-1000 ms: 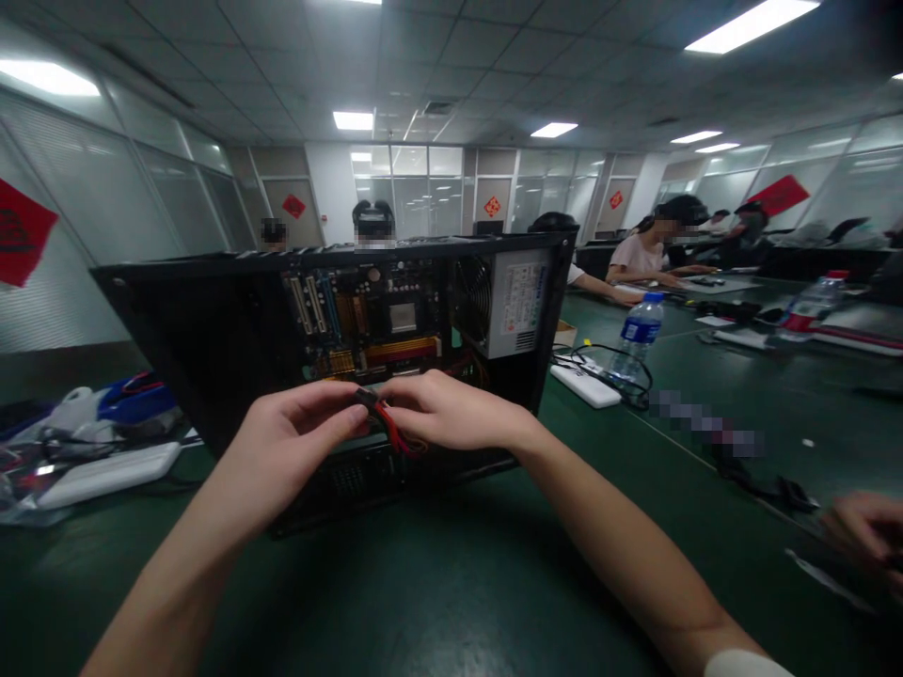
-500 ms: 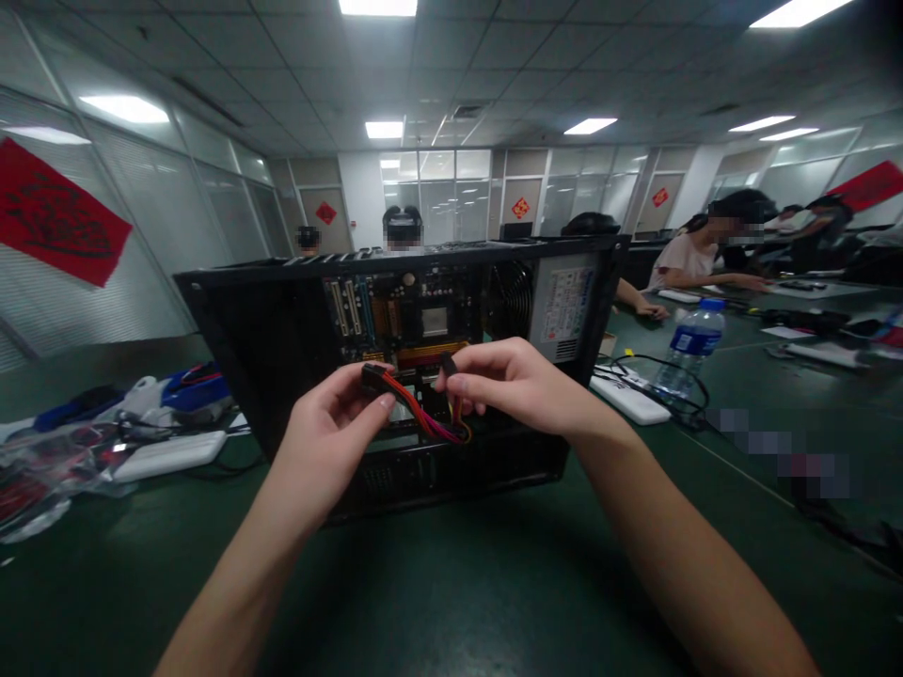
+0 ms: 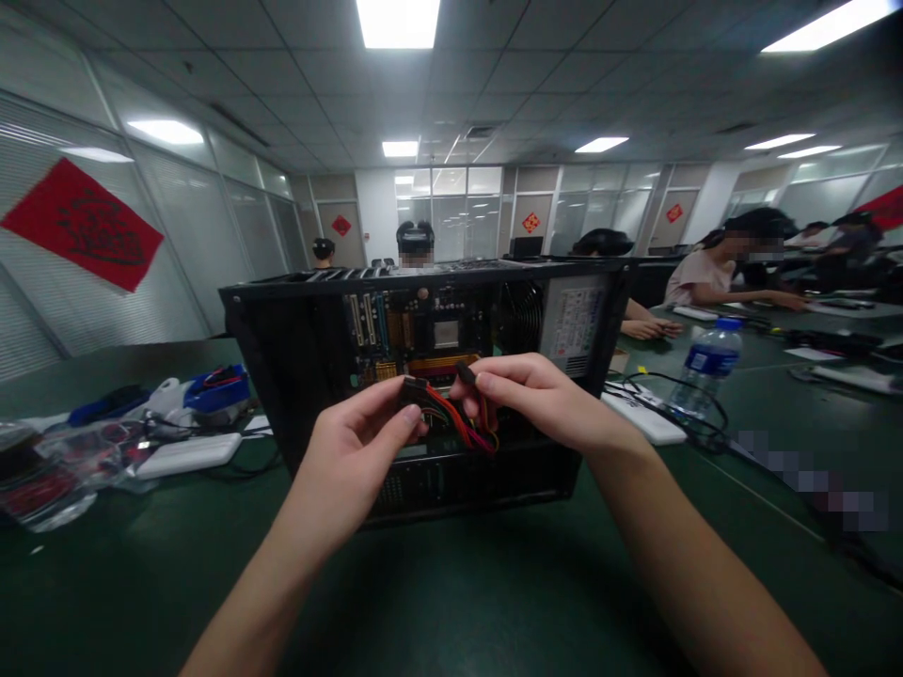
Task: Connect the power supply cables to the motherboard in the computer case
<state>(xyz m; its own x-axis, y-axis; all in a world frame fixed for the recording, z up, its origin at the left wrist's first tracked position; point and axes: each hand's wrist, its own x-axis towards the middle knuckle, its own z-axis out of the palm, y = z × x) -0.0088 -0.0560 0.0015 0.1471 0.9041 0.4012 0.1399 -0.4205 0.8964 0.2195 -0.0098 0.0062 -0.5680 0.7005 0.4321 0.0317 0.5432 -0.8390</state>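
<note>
A black computer case (image 3: 423,489) stands on edge before me, its side open. Inside show the motherboard (image 3: 471,315), a dark fan (image 3: 520,310) and the silver power supply (image 3: 568,324). My left hand (image 3: 359,437) pinches a wide black power connector (image 3: 416,385) with red, orange and other coloured wires (image 3: 462,431) trailing from it. A smaller black power connector (image 3: 466,374) is pinched in my right hand (image 3: 540,395). Between the hands the wires loop downward, just in front of the case opening. Where the wires run to is hidden.
On the right, a water bottle (image 3: 707,362) stands beside a white power strip (image 3: 645,416) and black cables (image 3: 705,437). Plastic bags (image 3: 99,461), a white power strip (image 3: 189,456) and a blue item (image 3: 217,387) lie left. Other people (image 3: 712,273) sit farther off.
The view has shifted, so the case and both hands appear lower and a little to the right. The two connectors are held slightly closer together; both hands keep their pinch.
</note>
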